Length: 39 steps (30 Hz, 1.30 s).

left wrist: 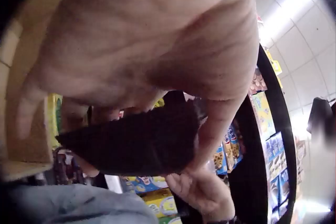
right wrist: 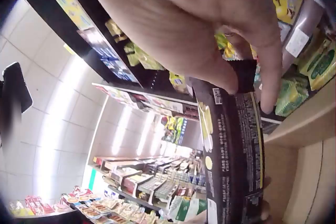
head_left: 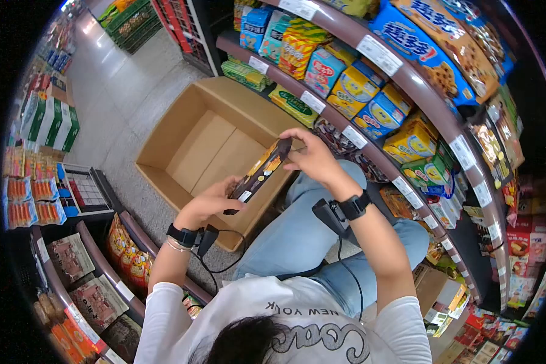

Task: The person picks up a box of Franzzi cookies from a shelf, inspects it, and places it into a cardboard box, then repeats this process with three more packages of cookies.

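A long dark snack packet [head_left: 262, 173] with yellow pictures is held slanted between both hands, above an open cardboard box [head_left: 158, 130]. The left hand [head_left: 211, 199] grips its lower end, with the thumb along one side and fingers on the other. At the upper end, the right hand [head_left: 314, 159] pinches the packet between thumb and fingers. Rows of small print run along the packet [right wrist: 236, 145] in the right wrist view. The packet [left wrist: 142, 140] shows as a dark shape under the left palm in the left wrist view.
A shelf [head_left: 321, 109] of bagged and boxed snacks runs along the right. Lower shelving [head_left: 124, 242] with packets stands at left. The person's bent legs [head_left: 291, 233] are beside the box. Cables hang from both wrist cameras, and a green crate [head_left: 130, 27] stands farther back.
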Motion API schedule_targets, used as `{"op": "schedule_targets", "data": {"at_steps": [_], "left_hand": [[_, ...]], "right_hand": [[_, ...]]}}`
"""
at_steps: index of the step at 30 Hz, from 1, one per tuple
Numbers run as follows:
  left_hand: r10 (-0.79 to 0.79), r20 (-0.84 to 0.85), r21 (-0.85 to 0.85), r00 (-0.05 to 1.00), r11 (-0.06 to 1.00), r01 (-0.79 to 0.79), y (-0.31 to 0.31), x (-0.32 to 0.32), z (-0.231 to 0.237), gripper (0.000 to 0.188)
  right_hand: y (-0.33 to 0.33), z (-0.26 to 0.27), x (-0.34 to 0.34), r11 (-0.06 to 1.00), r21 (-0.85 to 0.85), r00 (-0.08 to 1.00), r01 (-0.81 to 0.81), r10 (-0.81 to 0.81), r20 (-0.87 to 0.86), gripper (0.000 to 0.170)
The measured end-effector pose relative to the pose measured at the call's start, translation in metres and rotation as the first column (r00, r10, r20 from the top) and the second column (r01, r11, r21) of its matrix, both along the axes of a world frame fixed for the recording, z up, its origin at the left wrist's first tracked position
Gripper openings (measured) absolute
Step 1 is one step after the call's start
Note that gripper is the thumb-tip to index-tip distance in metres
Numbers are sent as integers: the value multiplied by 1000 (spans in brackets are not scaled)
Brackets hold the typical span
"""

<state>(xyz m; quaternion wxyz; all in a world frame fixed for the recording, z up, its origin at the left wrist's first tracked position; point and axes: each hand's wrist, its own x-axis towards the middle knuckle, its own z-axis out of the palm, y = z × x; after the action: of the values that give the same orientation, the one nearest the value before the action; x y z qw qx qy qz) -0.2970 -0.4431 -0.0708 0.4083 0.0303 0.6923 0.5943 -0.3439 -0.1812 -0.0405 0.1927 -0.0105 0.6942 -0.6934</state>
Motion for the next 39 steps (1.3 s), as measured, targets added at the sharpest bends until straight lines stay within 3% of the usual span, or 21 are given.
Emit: {"op": "schedule_targets", "data": {"at_steps": [2,4,5,6,9,10,14,17,18,21,23,25,26,27,32,35,39], "left_hand": [[12,-148,-190,989,981,-40,-7,-3,-26,65],[10,-349,-372,937,916,-148,-6,-8,-48,68],[49,-369,-323,928,930,-178,-8,-11,-72,66],[88,-388,-274,917,939,-206,-10,-13,-103,64],[211,-312,-231,927,929,-289,-3,-22,-128,60],[254,-264,-234,931,919,-317,1,-26,-131,59],[39,-208,-479,977,867,-136,4,-40,-139,51],[54,-239,-460,970,873,-161,-5,-36,-216,49],[55,-278,-427,959,887,-175,-6,-37,-226,44],[-78,-178,-574,981,818,-39,1,-44,-260,39],[-40,-179,-578,983,813,-72,8,-44,-284,36],[37,-146,-572,989,812,-115,16,-43,-317,35],[60,-133,-580,989,805,-127,21,-43,-331,35],[80,-118,-589,990,797,-135,26,-43,-343,35],[53,31,-627,998,779,-21,50,-65,-320,34],[81,39,-617,996,786,-40,67,-60,-358,31],[194,20,-601,981,786,-143,81,-42,-442,28]], "right_hand": [[-11,-19,-16,999,-23,999,-27,27,33,31],[-18,-33,-32,993,81,987,-89,77,145,30],[-23,-43,-42,984,125,975,-128,101,199,29],[-27,-65,-51,966,217,990,-140,129,65,26],[-42,-80,-83,742,550,923,-384,315,220,31],[-45,-94,-92,746,553,928,-371,311,203,31],[-61,-155,-118,814,532,970,-234,230,75,29],[-66,-175,-124,844,494,978,-208,186,94,24],[-68,-181,-124,847,483,975,-221,184,124,22],[-58,-196,-126,848,458,960,-268,277,48,20],[-47,-205,-127,896,352,963,-269,239,126,22],[-39,-181,-130,944,254,960,-211,152,233,24],[-38,-156,-135,929,295,928,-222,109,355,24],[-36,-146,-140,928,295,923,-229,111,369,26],[-25,-126,-156,957,228,903,-181,70,423,30],[-22,-118,-158,967,211,901,-146,43,431,31],[-17,-123,-158,960,235,908,-155,45,416,33]]}}
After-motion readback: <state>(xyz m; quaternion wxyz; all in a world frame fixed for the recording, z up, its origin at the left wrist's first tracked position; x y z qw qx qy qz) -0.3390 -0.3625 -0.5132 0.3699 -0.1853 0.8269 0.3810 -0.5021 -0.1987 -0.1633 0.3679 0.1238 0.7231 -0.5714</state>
